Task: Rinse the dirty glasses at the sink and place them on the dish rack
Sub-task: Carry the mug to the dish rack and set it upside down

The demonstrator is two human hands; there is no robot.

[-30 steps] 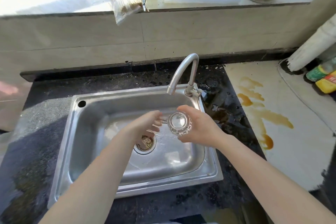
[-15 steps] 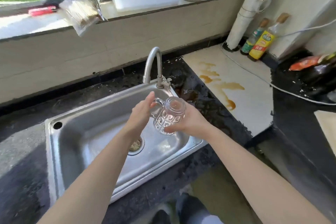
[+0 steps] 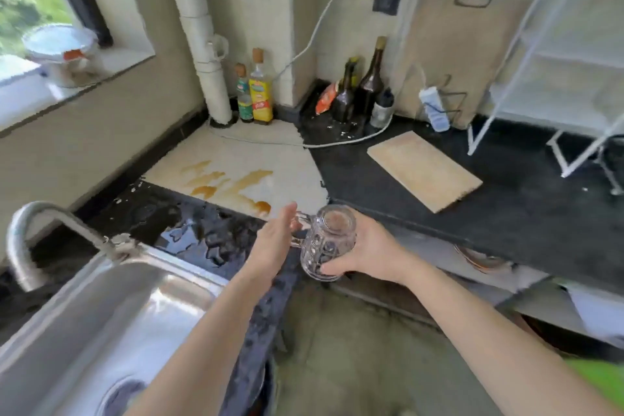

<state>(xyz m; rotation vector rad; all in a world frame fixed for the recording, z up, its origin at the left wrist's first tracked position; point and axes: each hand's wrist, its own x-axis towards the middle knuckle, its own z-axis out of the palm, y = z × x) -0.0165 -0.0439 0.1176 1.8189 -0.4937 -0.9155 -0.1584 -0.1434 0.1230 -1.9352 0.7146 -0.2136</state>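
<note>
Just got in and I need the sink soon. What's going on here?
A person holds a glass mug in the right hand, with the open left hand at its handle. The mug is in the air to the right of the sink, not under the tap. It is not yet on the white rack further right.

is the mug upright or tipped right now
Tipped: the glass mug leans in the right hand, one round end toward the camera, handle toward the left hand.
</note>
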